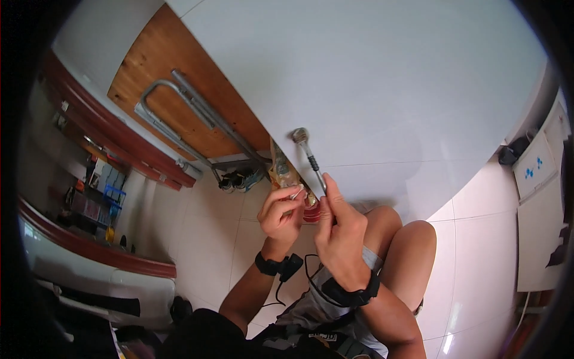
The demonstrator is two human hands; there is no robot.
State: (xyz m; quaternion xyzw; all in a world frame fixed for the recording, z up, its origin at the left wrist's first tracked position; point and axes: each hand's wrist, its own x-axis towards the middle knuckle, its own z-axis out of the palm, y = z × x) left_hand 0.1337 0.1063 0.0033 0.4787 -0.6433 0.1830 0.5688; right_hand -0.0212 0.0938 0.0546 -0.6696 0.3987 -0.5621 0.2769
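Note:
My right hand (338,233) is closed round the lower end of a slim metal tool with a round head (301,137), possibly a ratchet wrench. A dark ribbed band runs along its shaft, and the head points away from me over the white tabletop. Left of it, my left hand (281,215) is raised with its fingers pinched on a small pale, shiny piece (295,194) that is too small to name. The two hands are close together, apart from each other, in front of the tabletop (388,90) edge.
A clear plastic bag (281,170) and a red object (312,214) are below the table edge, behind my hands. A wooden board with folded metal legs (197,102) leans at the left, shoes (239,179) under it. White cabinets (541,161) stand at the right.

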